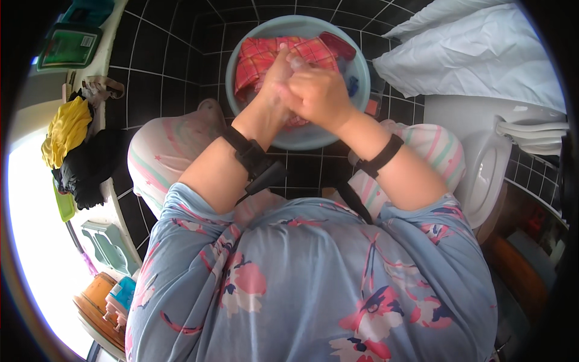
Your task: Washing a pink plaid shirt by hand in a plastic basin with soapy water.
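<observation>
My left hand (277, 82) and my right hand (321, 95) are pressed together over a round light-blue basin (231, 81). Curled fingers close my right hand against the left one. The left hand is closed too, its thumb side up and its fingers partly hidden by the right. Something pale and wet-looking shows between them, but I cannot make out what they grip. Below them a red plaid cloth (253, 57) lies bunched in the basin, and part of it shows under my wrists. A dark red object (339, 46) and a small blue item (352, 85) lie at the basin's right side.
The basin stands on dark floor tiles between my knees. White fabric (464, 48) hangs at the upper right, above a white plastic seat or stool (482, 181). Along the left ledge are yellow cloth (66, 130), black cloth (90, 169), a green container (69, 47) and pump bottles (120, 295).
</observation>
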{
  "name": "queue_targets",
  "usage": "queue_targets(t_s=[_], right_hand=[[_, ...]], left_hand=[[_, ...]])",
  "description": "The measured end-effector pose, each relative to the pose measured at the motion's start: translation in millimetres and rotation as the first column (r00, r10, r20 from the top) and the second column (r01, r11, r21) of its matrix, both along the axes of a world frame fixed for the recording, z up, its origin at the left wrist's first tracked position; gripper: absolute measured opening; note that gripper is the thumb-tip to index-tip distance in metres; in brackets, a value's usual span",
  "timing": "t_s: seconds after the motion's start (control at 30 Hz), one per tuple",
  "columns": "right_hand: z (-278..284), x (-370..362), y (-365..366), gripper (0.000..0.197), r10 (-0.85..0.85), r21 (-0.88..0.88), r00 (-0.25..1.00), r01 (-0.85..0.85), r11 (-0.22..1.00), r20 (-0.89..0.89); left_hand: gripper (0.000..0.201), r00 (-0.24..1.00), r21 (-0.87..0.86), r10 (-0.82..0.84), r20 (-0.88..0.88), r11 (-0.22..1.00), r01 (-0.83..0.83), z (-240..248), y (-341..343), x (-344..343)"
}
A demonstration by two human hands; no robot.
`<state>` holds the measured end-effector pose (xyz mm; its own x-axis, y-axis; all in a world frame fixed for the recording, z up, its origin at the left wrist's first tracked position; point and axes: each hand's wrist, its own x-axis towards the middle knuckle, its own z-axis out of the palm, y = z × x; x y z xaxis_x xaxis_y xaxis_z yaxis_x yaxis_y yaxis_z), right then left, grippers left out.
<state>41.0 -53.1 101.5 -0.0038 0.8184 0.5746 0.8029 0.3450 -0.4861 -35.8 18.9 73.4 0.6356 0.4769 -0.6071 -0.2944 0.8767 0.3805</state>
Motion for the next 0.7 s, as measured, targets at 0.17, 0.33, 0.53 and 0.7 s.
queue_targets(t_s=[0.17, 0.33, 0.53, 0.7], right_hand=[[-8.5, 29.7, 10.8, 0.038, -0.268, -0.306, 0.954, 0.218, 0.927, -0.131], [13.7, -17.3, -5.2, 0.036, 0.077, -0.042, 0.996, -0.079, 0.996, -0.036], [-6.8, 32.8, 9.7, 0.039, -0.241, -0.189, 0.968, 0.224, 0.956, -0.075], [5.7, -7.0, 0.0, 0.033, 0.009, 0.018, 1.000, -0.010, 1.000, 0.011]], left_hand=[[0.044, 0.997, -0.060, 0.071, -0.033, 0.995, -0.073, 15.5, -7.4, 3.0], [0.046, 0.589, -0.039, -0.002, 0.808, 0.998, 0.057, -121.9, 21.6, -8.8], [0.048, 0.993, -0.096, 0.095, 0.073, 0.992, -0.087, 10.9, -5.1, 5.7], [0.047, 0.855, -0.020, -0.068, 0.515, 0.996, 0.092, -77.7, 22.5, -19.4]])
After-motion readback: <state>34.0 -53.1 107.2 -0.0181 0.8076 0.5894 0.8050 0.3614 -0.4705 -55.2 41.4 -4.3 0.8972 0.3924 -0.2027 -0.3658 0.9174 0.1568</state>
